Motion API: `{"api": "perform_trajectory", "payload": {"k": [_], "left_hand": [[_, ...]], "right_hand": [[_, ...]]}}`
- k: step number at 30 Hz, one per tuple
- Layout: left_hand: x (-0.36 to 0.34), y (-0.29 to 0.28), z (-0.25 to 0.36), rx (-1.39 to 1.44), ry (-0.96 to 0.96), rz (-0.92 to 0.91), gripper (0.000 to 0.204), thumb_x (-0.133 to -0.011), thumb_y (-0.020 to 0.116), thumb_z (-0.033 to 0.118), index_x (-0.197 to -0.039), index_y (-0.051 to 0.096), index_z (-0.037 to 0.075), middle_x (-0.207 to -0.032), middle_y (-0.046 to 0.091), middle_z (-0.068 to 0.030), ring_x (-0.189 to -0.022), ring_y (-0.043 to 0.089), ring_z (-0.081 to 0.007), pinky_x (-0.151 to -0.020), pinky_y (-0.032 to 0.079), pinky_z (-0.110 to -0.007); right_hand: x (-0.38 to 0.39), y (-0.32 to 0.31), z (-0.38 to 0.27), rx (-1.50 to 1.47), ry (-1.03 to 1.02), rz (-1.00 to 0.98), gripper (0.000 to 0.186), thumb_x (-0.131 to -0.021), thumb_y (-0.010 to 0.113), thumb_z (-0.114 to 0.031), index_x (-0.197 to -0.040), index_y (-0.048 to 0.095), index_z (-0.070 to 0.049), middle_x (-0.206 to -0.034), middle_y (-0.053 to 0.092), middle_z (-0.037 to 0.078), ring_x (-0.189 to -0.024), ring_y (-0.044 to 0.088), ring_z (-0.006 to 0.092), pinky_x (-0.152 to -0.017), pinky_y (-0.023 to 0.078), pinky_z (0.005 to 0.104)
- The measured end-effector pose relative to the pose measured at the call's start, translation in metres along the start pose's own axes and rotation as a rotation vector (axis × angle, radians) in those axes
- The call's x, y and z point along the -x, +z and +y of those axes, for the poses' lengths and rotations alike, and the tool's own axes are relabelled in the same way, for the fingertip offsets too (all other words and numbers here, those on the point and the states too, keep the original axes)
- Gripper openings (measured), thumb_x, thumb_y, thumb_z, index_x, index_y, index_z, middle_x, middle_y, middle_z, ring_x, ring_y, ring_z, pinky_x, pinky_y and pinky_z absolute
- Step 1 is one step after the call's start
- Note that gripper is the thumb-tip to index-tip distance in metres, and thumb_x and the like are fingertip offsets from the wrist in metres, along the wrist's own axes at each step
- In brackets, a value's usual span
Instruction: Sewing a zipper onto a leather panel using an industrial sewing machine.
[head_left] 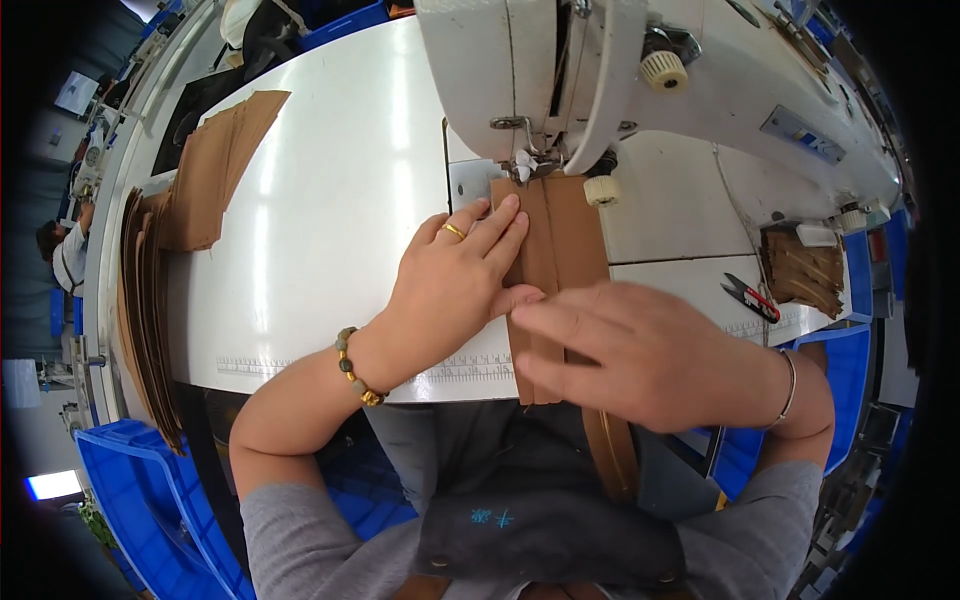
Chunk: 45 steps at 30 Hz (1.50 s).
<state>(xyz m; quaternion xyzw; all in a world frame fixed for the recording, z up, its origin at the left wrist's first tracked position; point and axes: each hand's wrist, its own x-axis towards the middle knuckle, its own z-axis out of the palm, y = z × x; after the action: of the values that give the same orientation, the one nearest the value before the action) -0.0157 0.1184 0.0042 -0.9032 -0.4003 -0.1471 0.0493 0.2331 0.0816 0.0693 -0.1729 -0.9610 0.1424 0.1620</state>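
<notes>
A brown fabric piece (575, 225) with a lengthwise strip lies beneath the needle area of a white sewing machine (520, 165) and extends toward me to the table's front edge. My left hand (450, 260) rests flat along its left side, fingers stretched toward the presser foot and thumb on the fabric. Over the nearer part of the piece is my right hand (640, 350), bent and smeared by motion. Its fingertips are close to my left thumb, and whether they grip the fabric is hidden. A brown strip with a zipper-like line (610, 455) hangs off the edge into my lap.
Stacked brown pieces (215, 170) lie at the table's left, with more draped over its edge (150, 300). Red-and-black thread snips (750, 297) and a brown bundle (803, 270) sit at right. Blue bins (150, 490) stand below. Another person (70, 250) is far left.
</notes>
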Motion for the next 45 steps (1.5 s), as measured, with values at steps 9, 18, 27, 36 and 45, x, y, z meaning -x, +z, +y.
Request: {"api": "perform_trajectory", "payload": {"k": [9, 18, 27, 36, 45], "left_hand": [[0.003, -0.003, 0.000, 0.070, -0.031, -0.042, 0.055, -0.078, 0.082, 0.027, -0.128, 0.070, 0.006, -0.148, 0.059, -0.0094, -0.138, 0.054, -0.0314, -0.111, 0.046, -0.048], [0.002, -0.005, -0.001, 0.187, -0.087, -0.046, 0.059, -0.068, 0.090, 0.028, -0.121, 0.072, 0.007, -0.148, 0.057, -0.0110, -0.137, 0.055, -0.0338, -0.106, 0.049, -0.046], [-0.001, -0.010, 0.005, 0.161, -0.141, -0.021, 0.055, -0.065, 0.091, 0.026, -0.112, 0.072, 0.006, -0.148, 0.054, -0.0141, -0.137, 0.052, -0.0364, -0.110, 0.045, -0.047], [0.000, -0.011, 0.005, 0.208, -0.175, -0.020, 0.089, -0.062, 0.093, 0.023, -0.141, 0.056, 0.005, -0.149, 0.053, -0.0116, -0.137, 0.051, -0.0342, -0.115, 0.041, -0.052], [0.000, -0.010, 0.005, 0.076, -0.156, -0.130, 0.082, -0.069, 0.090, 0.031, -0.139, 0.057, 0.005, -0.155, 0.054, -0.0069, -0.142, 0.051, -0.0328, -0.119, 0.032, -0.065]], "right_hand": [[-0.033, 0.039, 0.068, 0.448, -0.283, 0.456, 0.021, -0.075, 0.074, -0.015, -0.092, 0.068, -0.004, -0.094, 0.065, 0.005, -0.084, 0.068, 0.0192, -0.071, 0.058, 0.0285], [-0.025, 0.052, 0.069, 0.470, -0.100, 0.414, 0.029, -0.074, 0.073, -0.012, -0.102, 0.070, -0.002, -0.103, 0.068, 0.007, -0.089, 0.071, 0.0200, -0.070, 0.059, 0.0298], [-0.030, 0.063, 0.080, 0.345, -0.057, 0.434, 0.036, -0.081, 0.071, -0.011, -0.114, 0.069, 0.004, -0.110, 0.068, 0.011, -0.088, 0.070, 0.0200, -0.068, 0.057, 0.0309], [-0.031, 0.068, 0.078, 0.382, 0.055, 0.342, 0.029, -0.083, 0.066, -0.014, -0.106, 0.067, 0.004, -0.100, 0.064, 0.010, -0.086, 0.070, 0.0203, -0.065, 0.055, 0.0317], [-0.032, 0.069, 0.079, 0.310, 0.109, 0.379, 0.028, -0.083, 0.071, -0.012, -0.109, 0.068, 0.001, -0.133, 0.065, 0.016, -0.099, 0.071, 0.0262, -0.071, 0.060, 0.0362]]}}
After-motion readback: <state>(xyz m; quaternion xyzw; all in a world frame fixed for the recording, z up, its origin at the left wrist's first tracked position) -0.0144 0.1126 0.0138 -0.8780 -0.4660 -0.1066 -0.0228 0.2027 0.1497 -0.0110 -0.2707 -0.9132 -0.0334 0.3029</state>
